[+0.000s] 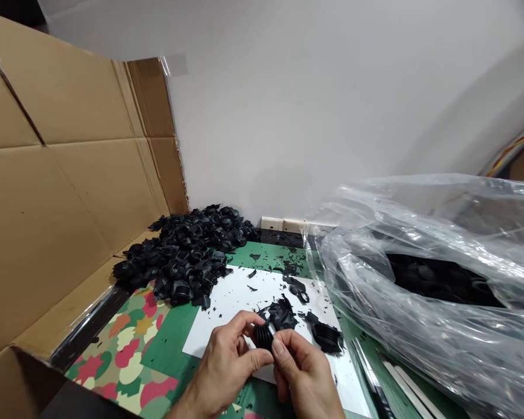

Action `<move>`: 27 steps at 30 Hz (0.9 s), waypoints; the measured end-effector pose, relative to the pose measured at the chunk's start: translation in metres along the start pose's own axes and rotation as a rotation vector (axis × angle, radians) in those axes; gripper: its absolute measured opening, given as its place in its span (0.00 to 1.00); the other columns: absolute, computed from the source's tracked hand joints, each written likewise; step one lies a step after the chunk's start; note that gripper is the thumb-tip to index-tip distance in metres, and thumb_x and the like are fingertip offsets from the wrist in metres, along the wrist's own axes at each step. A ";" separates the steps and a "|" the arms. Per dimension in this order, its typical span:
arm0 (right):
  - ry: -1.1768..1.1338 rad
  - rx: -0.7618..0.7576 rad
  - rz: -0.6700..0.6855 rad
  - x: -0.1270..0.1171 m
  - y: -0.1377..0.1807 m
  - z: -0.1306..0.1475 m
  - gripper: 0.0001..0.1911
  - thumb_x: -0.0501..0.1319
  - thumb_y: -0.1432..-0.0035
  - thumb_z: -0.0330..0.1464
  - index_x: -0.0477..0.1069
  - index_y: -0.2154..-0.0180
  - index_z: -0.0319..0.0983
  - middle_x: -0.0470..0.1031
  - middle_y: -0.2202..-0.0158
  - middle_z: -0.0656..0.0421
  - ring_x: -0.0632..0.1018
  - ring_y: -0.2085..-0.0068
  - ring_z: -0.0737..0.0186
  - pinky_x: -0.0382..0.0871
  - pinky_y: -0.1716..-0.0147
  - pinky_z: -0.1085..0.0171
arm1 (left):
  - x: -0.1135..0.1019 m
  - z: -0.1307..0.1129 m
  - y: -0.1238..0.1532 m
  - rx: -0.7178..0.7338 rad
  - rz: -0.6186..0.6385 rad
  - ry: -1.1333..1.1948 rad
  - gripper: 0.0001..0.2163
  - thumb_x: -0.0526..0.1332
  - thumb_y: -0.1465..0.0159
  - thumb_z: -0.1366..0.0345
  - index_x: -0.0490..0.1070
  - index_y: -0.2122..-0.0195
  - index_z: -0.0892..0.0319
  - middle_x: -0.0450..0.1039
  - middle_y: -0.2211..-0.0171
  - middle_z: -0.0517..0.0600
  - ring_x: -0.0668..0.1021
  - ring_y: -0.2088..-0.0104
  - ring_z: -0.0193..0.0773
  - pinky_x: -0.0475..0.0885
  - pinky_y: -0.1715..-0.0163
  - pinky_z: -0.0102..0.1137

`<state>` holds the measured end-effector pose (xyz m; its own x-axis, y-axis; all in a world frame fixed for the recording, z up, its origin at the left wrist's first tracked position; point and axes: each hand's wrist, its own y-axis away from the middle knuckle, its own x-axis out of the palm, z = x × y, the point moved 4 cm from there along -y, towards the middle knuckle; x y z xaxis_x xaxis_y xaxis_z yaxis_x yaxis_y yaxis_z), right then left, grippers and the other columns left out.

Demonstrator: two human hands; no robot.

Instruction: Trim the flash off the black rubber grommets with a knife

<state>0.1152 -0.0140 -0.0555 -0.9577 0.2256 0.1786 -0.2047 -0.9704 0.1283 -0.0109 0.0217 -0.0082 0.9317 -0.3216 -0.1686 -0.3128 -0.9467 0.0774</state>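
Between my two hands is a small black ribbed rubber bellows (262, 336), held over a white sheet (218, 317). My left hand (231, 355) grips it with thumb and forefinger from the left. At its right edge, my right hand (299, 366) pinches with thumb and fingertips; whether a scrap is between them is hidden. Just behind the hands lies a clump of black rubber scraps (283, 314). Another ribbed black piece (327, 336) rests on the sheet to the right, and a torn black scrap (297, 289) lies farther back.
A large heap of black ribbed pieces (187, 250) lies back left, beside a cardboard box wall (78, 134). On the right, a clear plastic bag (353, 273) contains black parts. Tweezers (369, 372) and pale sticks (408, 387) lie at front right. Crumbs dot the green mat (262, 253).
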 end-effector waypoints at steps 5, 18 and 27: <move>-0.343 0.214 0.045 0.000 0.001 0.005 0.27 0.70 0.62 0.53 0.64 0.79 0.37 0.54 0.89 0.72 0.53 0.87 0.77 0.46 0.86 0.72 | 0.001 -0.001 0.001 -0.056 0.058 -0.038 0.10 0.64 0.47 0.67 0.74 0.62 0.61 0.68 0.78 0.43 0.67 0.81 0.29 0.61 0.81 0.24; -0.561 0.321 0.175 0.005 0.004 0.011 0.23 0.72 0.62 0.46 0.65 0.79 0.37 0.61 0.87 0.68 0.58 0.89 0.76 0.56 0.89 0.71 | 0.001 -0.002 -0.001 0.041 0.082 -0.133 0.12 0.63 0.43 0.60 0.76 0.62 0.62 0.71 0.77 0.47 0.70 0.77 0.34 0.64 0.76 0.26; -0.688 0.351 0.132 0.010 0.004 0.014 0.24 0.76 0.67 0.43 0.65 0.81 0.36 0.57 0.87 0.71 0.53 0.87 0.80 0.52 0.88 0.74 | -0.001 -0.007 0.000 0.220 0.000 -0.190 0.09 0.66 0.44 0.64 0.79 0.61 0.57 0.77 0.68 0.50 0.74 0.71 0.37 0.69 0.70 0.26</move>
<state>0.1076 -0.0150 -0.0398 -0.6058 0.2247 0.7632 0.0877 -0.9346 0.3448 -0.0110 0.0224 -0.0015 0.8868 -0.2998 -0.3516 -0.3647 -0.9214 -0.1341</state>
